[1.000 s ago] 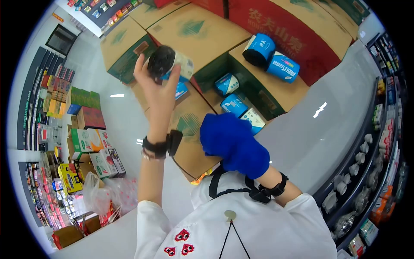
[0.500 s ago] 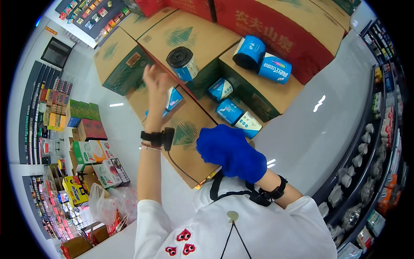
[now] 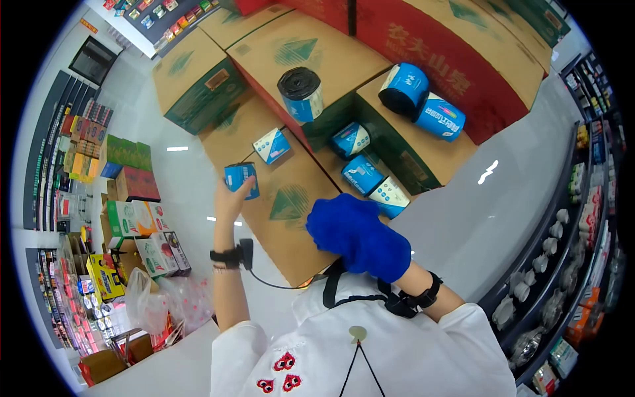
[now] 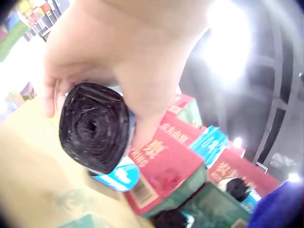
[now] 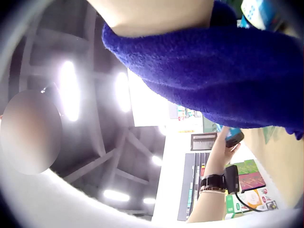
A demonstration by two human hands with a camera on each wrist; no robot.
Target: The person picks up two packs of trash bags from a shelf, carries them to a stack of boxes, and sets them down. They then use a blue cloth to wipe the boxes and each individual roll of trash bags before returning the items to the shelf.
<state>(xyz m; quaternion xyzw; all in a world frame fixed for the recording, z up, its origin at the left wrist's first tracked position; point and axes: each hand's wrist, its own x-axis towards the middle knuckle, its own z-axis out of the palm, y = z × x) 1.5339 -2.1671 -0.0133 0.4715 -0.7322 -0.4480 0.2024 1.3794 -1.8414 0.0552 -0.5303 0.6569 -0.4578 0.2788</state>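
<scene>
My left hand (image 3: 229, 202) grips a roll of black bags (image 3: 240, 180) in a blue wrapper, thumb on one side and fingers on the other. In the left wrist view the roll's black coiled end (image 4: 95, 128) faces the camera. Just beyond it, a second blue-and-white roll (image 3: 272, 145) lies on the lower cardboard box (image 3: 297, 231). A thick blue cloth (image 3: 357, 235) covers my right hand and hides its fingers; it is held low, near that box's front corner. One more roll (image 3: 301, 96) stands upright on a higher box, black end up.
Several rolls (image 3: 362, 174) lie in the recess between boxes. Two more (image 3: 440, 118) rest on the right-hand box, before a red carton (image 3: 423, 49). Stocked shelves (image 3: 555, 258) line the right; a plastic bag (image 3: 147, 301) and cartons (image 3: 159, 251) stand at left.
The left hand set one roll upright on the higher box and let go. It then came back toward me and took another roll from the lower box. The cloth-covered hand stayed about still.
</scene>
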